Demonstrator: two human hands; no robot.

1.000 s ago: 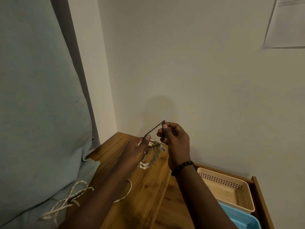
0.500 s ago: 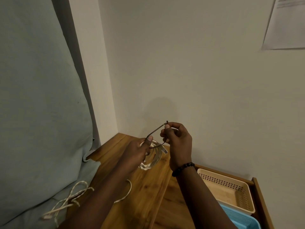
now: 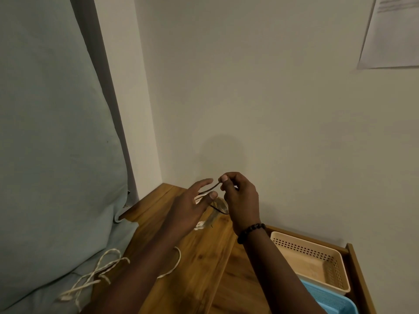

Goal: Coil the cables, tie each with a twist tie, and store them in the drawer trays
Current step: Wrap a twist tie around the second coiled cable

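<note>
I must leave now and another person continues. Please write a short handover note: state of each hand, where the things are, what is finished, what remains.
Right hand: pinches one end of the dark twist tie and holds it up.
Left hand: fingers spread and straight, at the coiled cable above the wooden top; whether it supports the coil is unclear.
Another white cable lies loose on the left.
Beige tray and blue tray are in the open drawer; no cable shows in either.
Done: one coil formed.
Left: twist the tie shut, store the coil, then do the loose cable.
</note>
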